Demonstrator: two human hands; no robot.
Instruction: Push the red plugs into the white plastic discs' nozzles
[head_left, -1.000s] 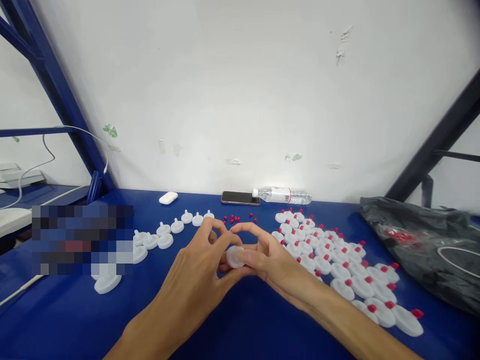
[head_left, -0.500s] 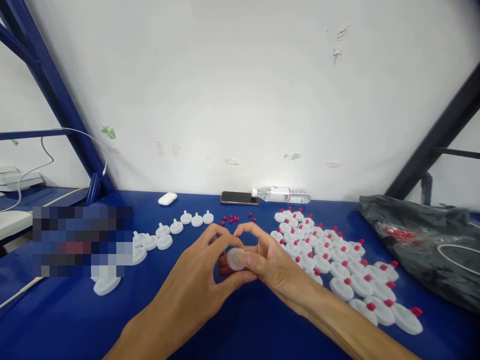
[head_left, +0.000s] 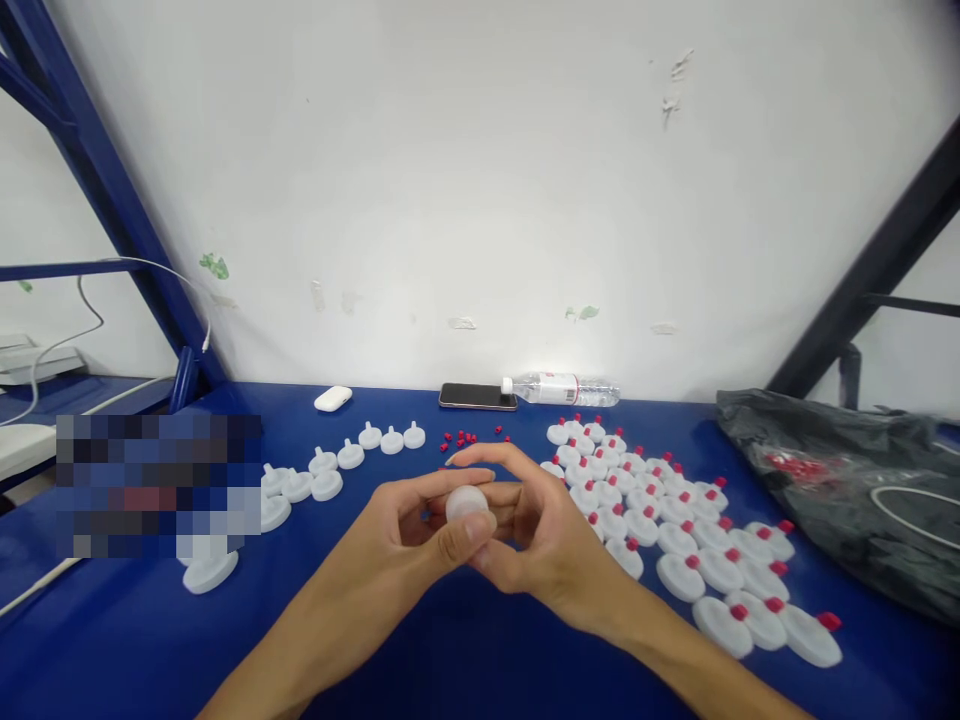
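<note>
Gripping a white disc (head_left: 466,501), seemingly: curled fingers (head_left: 517,460)

We face a plain white wall (head_left: 465,180) that rises straight beyond the grip, evenly lit and brightest around its middle. Low on it, directly past the grip, we see a pale scrap of tape (head_left: 463,323); a green scrap (head_left: 215,266) clings farther left, and a peeling patch (head_left: 677,85) sits high to the right. Below the grip spreads a glossy blue tabletop (head_left: 465,650). Slanting metal posts frame our view: a blue post (head_left: 105,180) well left of the grip, a darker post (head_left: 885,260) well right.
</note>
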